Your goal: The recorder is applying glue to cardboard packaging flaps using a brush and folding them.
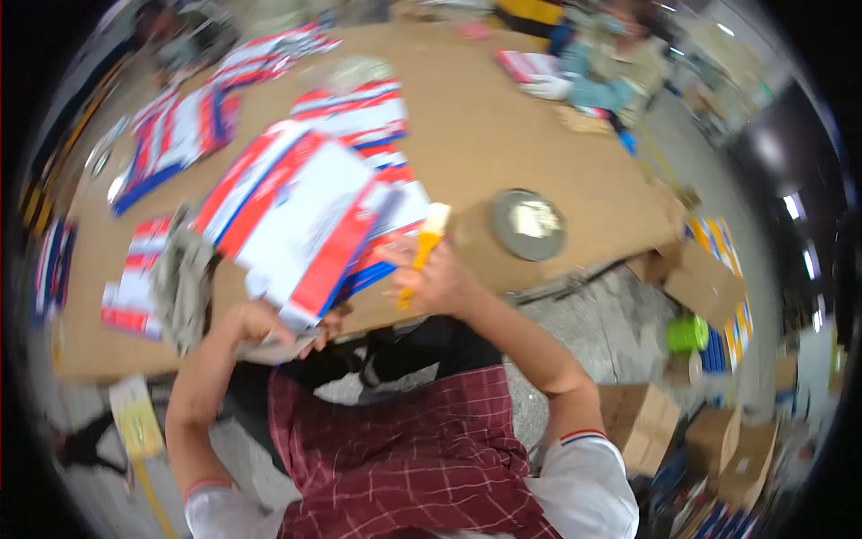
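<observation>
L hand point(269, 325) grips blurred flat carton point(301, 220); R hand point(440, 283) holds brush point(424, 247).

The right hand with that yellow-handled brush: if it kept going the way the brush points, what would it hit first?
The right hand points its yellow-handled brush up and away, bristles leading. First in line looks like the tilted red, white and blue printed cardboard sheet held by the left hand, at its right edge; blur and depth leave this uncertain.

My shirt is white, short sleeves, each cuff trimmed with a thin red and blue band. Over it I wear a dark red apron with a thin pale grid check. Forearms and both hands are bare, no gloves, no watch visible.
</observation>
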`<action>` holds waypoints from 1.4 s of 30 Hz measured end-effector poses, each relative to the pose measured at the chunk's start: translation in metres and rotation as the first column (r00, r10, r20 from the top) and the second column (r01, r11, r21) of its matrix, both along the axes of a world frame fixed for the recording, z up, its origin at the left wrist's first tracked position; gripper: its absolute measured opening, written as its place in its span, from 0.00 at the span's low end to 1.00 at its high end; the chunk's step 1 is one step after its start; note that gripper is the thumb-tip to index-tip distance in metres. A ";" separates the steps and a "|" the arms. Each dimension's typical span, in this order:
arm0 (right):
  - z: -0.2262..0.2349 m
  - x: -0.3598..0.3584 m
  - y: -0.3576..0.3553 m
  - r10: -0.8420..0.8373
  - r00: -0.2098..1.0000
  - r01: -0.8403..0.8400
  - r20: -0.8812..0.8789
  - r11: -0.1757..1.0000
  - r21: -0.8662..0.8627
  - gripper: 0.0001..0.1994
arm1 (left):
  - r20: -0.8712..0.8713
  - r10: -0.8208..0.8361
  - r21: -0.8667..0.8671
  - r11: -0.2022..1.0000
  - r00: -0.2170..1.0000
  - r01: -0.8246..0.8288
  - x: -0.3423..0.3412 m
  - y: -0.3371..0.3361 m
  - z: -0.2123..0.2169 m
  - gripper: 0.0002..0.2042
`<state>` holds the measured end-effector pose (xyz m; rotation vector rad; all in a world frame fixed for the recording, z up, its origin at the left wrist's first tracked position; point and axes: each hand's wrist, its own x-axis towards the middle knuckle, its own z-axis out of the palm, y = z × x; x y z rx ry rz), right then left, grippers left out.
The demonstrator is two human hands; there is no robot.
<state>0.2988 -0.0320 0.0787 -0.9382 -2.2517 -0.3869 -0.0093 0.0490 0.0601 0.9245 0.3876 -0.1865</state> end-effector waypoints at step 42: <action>-0.043 -0.052 0.030 0.198 0.967 -0.153 0.163 0.955 -0.254 0.06 | 0.127 0.514 0.943 -0.327 0.848 0.057 -0.047 -0.069 -0.009 0.44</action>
